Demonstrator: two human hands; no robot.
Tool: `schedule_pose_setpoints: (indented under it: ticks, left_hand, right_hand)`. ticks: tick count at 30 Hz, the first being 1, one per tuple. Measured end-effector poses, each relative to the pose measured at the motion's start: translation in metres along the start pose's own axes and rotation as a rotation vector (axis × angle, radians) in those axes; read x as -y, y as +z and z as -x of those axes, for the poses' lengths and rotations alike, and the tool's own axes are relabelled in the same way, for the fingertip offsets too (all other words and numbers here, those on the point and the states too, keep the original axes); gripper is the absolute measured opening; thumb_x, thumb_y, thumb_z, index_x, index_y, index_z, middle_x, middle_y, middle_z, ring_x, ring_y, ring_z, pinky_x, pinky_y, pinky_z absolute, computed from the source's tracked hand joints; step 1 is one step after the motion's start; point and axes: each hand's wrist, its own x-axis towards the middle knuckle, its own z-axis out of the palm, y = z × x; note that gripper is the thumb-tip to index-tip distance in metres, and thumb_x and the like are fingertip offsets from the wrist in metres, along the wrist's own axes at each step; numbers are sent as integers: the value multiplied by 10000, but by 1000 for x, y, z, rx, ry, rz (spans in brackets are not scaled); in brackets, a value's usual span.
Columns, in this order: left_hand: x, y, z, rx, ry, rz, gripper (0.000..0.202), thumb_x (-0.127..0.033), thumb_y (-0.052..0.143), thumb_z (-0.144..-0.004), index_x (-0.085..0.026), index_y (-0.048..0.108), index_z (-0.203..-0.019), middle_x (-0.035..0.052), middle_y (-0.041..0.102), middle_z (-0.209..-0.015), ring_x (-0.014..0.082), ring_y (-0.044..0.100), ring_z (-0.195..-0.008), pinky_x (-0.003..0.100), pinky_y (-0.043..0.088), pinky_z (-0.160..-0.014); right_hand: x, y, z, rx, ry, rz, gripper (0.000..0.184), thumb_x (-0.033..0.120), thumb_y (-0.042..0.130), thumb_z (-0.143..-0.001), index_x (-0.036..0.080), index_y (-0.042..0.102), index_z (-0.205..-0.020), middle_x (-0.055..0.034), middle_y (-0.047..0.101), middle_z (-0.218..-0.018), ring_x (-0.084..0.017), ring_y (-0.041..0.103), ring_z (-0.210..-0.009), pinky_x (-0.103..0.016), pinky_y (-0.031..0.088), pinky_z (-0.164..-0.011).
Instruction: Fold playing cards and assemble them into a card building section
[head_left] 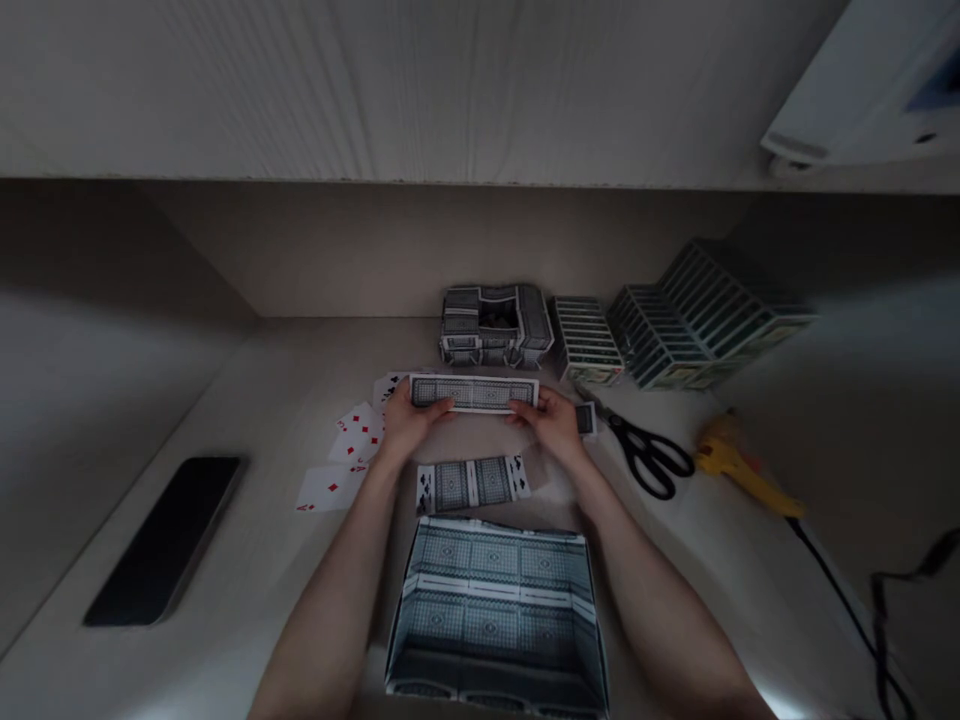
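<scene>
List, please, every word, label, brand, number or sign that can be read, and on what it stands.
"A", in red: the lowest loose card at left.
Red diamond signs: the middle loose card; its number is too small to read.
Black signs, too blurred to read: the card beside the left hand, and the ends of the card strip lying flat.
No word or brand is readable anywhere.

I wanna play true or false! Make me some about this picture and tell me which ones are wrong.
1. The left hand and right hand both hold the long patterned strip. True.
2. The yellow glue gun is right of the scissors. True.
3. The scissors have yellow handles. False: they are black.
4. The open box is nearer the person than the strip. True.
5. The strip is inside the box. False: the hands hold it beyond the box.
</scene>
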Motion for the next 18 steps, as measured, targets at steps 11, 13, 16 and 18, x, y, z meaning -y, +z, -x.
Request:
schedule_pose_setpoints:
  ticks: [11,13,16,18]
  left_hand:
    - [-2,0,1,9,25,-27,408,-276,737,-498,-164,530,-832,15,578,-804,173,578,-711,355,551,-589]
    - [-1,0,1,9,31,-40,401,-278,735,-500,-164,532,-827,19,579,-801,173,577,-701,349,548,-576]
    - [-1,0,1,-6,40,-76,387,-281,732,-502,-164,535,-814,15,575,-784,168,573,-683,329,542,-554]
    - [-2,1,2,-16,39,-89,383,-286,729,-504,-164,536,-811,9,572,-769,161,571,-669,312,538,-541]
  right_hand:
    - [4,0,3,6,-31,12,235,383,681,-589,194,583,-688,6,607,-527,-160,551,-485,-283,448,-486]
    - [5,0,3,13,-33,11,227,378,682,-589,192,584,-675,8,604,-528,-156,550,-485,-280,444,-487]
    - [5,0,3,14,-37,24,224,380,681,-587,194,583,-662,13,598,-524,-154,546,-484,-276,437,-486]
    - [4,0,3,5,-33,36,226,387,678,-589,194,577,-654,14,595,-520,-155,543,-482,-280,436,-489]
